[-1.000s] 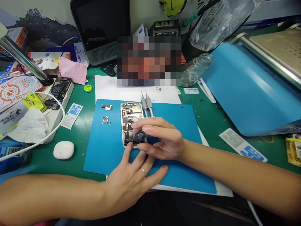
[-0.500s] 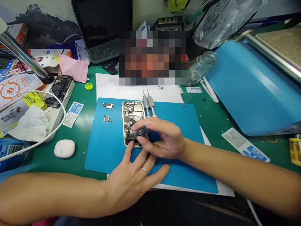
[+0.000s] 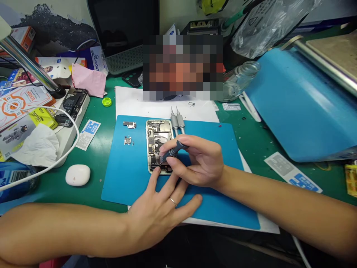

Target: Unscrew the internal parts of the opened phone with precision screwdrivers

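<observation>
Hands both at the opened phone (image 3: 162, 136). Right hand (image 3: 199, 160) closed in a pinch round a dark screwdriver (image 3: 178, 147), tool slanting down to the phone's lower end; contact of the tip cannot be made out. Left hand (image 3: 160, 208) grips nothing, fingers spread, index fingertip on the phone's lower edge, ring on one finger.

Phone lies face-up on the blue mat (image 3: 125, 178), over the green surface (image 3: 104, 149). Its shallow shell holds boards, dark parts and a pale plate. Two grey tools (image 3: 177, 121) side by side just beyond its upper right; loose metal parts (image 3: 129, 125) on the mat, left of it.

Containers: white rounded case (image 3: 78, 175), lid shut, contents hidden. Glass jar (image 3: 241, 80) on its side, partly masked by the blurred patch; contents unclear. Crumpled clear bag (image 3: 251, 31) behind it. Green cap (image 3: 106, 102), hollow side up, near the pink cloth (image 3: 89, 80).
</observation>
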Action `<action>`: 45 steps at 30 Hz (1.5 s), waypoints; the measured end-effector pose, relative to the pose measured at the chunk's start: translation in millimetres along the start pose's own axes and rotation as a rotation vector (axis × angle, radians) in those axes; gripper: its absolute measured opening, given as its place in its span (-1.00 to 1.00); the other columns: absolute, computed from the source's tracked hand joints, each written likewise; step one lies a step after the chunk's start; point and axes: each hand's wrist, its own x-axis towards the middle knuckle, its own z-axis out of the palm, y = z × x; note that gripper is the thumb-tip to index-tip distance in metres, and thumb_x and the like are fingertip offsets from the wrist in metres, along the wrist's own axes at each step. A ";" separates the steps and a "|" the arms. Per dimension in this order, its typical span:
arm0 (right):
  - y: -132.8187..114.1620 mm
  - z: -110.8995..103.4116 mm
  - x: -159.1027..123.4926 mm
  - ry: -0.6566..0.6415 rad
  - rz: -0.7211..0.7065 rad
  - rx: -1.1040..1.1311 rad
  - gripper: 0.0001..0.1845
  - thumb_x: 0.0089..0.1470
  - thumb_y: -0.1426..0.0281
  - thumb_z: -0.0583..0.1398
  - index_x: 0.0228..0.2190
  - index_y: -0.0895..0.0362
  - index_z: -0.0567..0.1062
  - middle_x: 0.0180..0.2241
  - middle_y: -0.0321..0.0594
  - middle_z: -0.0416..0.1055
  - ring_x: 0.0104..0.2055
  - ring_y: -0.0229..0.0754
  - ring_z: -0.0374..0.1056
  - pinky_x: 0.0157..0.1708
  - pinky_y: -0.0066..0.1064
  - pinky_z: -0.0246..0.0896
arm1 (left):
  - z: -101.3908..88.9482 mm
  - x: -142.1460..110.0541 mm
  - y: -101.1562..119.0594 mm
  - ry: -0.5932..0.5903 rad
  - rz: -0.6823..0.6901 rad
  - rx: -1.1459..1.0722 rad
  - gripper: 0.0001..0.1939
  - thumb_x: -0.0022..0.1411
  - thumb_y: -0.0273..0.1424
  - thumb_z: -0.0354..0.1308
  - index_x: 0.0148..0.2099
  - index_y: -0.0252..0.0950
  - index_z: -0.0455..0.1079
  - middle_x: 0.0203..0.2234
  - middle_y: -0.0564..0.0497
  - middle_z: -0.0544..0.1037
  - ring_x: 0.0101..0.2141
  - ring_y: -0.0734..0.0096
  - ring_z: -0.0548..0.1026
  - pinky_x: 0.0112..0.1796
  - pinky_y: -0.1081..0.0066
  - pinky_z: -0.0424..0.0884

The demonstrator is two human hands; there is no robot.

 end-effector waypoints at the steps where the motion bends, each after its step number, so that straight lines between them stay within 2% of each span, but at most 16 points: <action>1: -0.3 -0.1 0.3 0.000 0.009 0.006 -0.18 0.13 0.67 0.21 0.34 -0.02 0.17 -0.13 -0.16 0.52 -0.15 -0.19 0.56 -0.09 -0.29 0.63 | 0.1 -0.2 0.0 0.001 0.001 -0.001 -0.40 0.42 -0.30 0.05 0.44 -0.19 0.09 0.33 -0.27 0.26 0.35 -0.16 0.14 0.22 -0.22 0.15; 9: -1.4 -0.4 2.4 -0.043 0.055 0.109 -0.20 0.16 0.66 0.23 0.32 -0.05 0.16 -0.12 -0.18 0.51 -0.12 -0.23 0.54 -0.19 -0.38 0.64 | 2.1 -1.1 1.1 0.030 -0.004 -0.002 -0.42 0.44 -0.33 0.01 0.44 -0.22 0.09 0.33 -0.27 0.26 0.33 -0.14 0.17 0.23 -0.19 0.14; 19: -0.9 1.7 -1.1 -0.042 0.126 0.102 -0.26 0.20 0.63 0.20 0.30 -0.05 0.14 -0.12 -0.19 0.50 -0.13 -0.25 0.54 -0.23 -0.39 0.63 | 0.6 -1.0 -0.4 0.011 -0.012 -0.009 -0.43 0.45 -0.32 -0.05 0.45 -0.20 0.08 0.33 -0.28 0.27 0.32 -0.12 0.20 0.20 -0.22 0.19; 27: 0.1 3.4 1.8 -0.022 0.136 0.100 -0.27 0.18 0.65 0.20 0.28 -0.01 0.15 -0.14 -0.19 0.46 -0.18 -0.27 0.51 -0.30 -0.41 0.60 | 2.7 -2.1 -0.1 0.026 -0.016 -0.001 -0.43 0.44 -0.31 0.00 0.44 -0.17 0.10 0.35 -0.28 0.24 0.33 -0.14 0.17 0.19 -0.21 0.23; 36: -1.4 2.8 2.6 -0.015 0.182 0.077 -0.32 0.19 0.61 0.21 0.24 -0.01 0.17 -0.15 -0.20 0.47 -0.20 -0.26 0.52 -0.30 -0.41 0.59 | 2.7 -1.2 -0.1 0.041 -0.014 0.005 -0.41 0.42 -0.29 0.04 0.44 -0.18 0.11 0.35 -0.29 0.23 0.33 -0.13 0.18 0.19 -0.20 0.24; 45: -2.3 2.9 4.3 -0.004 0.189 0.100 -0.36 0.20 0.61 0.20 0.23 -0.01 0.19 -0.15 -0.21 0.49 -0.21 -0.27 0.52 -0.32 -0.43 0.58 | 2.4 -2.5 0.0 0.033 -0.014 -0.001 -0.39 0.42 -0.28 0.05 0.45 -0.19 0.08 0.37 -0.30 0.20 0.34 -0.15 0.17 0.20 -0.23 0.20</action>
